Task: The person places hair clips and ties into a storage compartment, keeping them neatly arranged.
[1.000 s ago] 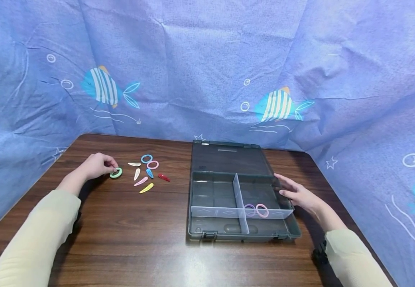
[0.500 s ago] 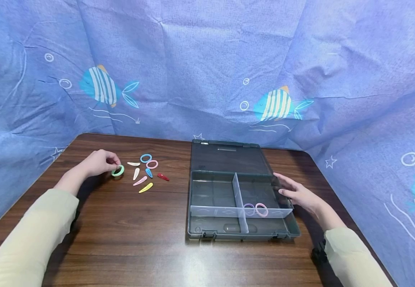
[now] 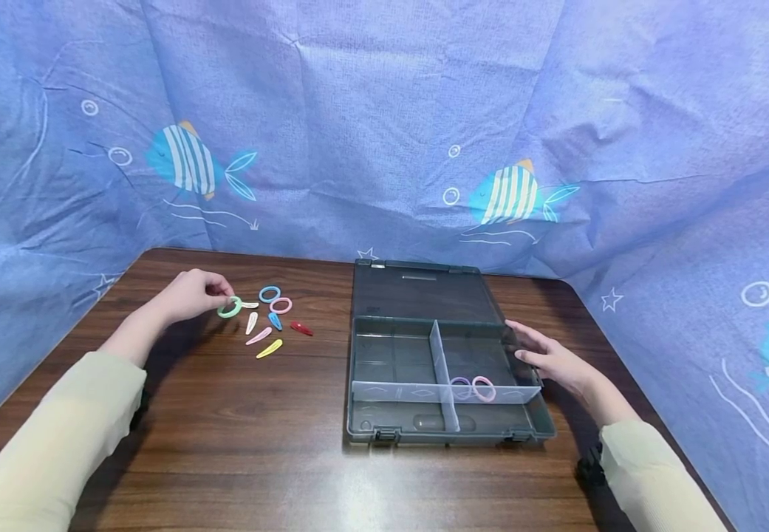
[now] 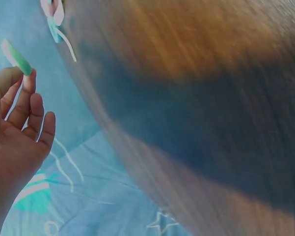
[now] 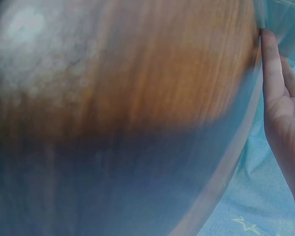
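Note:
Thumb and fingertips of my left hand [image 3: 193, 297] pinch a green hair tie [image 3: 226, 315], held above the table's left part. The left wrist view shows the tie [image 4: 20, 63] edge-on at the fingertips, the other fingers loosely bent. Just right of it lie several snap hair clips: white [image 3: 251, 323], pink [image 3: 259, 336], yellow [image 3: 269, 349], blue [image 3: 275, 321] and red [image 3: 301, 328]. Behind them are a blue hair tie [image 3: 261, 295] and a pink one [image 3: 281, 312]. My right hand [image 3: 560, 367] rests against the right side of a dark clear box [image 3: 450, 441], fingers fairly straight.
The box's lid [image 3: 424, 292] lies open toward the back. White dividers [image 3: 397, 391] part its inside. A purple hair tie [image 3: 460, 379] and a pink one sit in the back right compartment. A blue fish-print cloth [image 3: 384, 133] hangs behind the wooden table [image 3: 244, 443].
My left hand has moved right and slightly back with the green hair tie, now overlapping a white clip in the head view. My right hand stays at the box.

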Tool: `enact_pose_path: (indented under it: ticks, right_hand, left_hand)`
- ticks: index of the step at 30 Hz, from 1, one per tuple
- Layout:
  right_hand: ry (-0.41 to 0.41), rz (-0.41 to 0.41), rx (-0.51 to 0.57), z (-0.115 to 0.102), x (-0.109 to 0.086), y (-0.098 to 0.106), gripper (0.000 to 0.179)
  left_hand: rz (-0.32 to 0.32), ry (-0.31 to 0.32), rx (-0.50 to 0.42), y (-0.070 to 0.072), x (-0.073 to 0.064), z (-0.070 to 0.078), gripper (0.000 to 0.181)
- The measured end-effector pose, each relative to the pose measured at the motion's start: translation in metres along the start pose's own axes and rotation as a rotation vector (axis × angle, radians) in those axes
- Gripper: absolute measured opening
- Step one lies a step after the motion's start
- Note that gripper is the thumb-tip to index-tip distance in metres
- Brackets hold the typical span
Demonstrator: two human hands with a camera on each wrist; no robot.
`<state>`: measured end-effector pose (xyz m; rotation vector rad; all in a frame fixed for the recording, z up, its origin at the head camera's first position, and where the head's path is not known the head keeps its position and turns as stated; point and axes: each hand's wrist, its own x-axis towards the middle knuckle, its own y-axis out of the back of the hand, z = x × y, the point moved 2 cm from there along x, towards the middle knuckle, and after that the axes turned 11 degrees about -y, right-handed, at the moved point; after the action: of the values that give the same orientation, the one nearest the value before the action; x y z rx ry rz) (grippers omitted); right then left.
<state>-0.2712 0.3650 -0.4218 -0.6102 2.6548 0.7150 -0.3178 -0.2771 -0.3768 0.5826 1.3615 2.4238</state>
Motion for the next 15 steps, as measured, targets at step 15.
enact_pose_path:
  ticks: [15]
  right_hand:
    - [-0.007,-0.007,0.007,-0.001,0.000,0.000,0.063]
  left_hand:
    - [0.041,-0.068,-0.014,0.005,0.012,0.043,0.007]
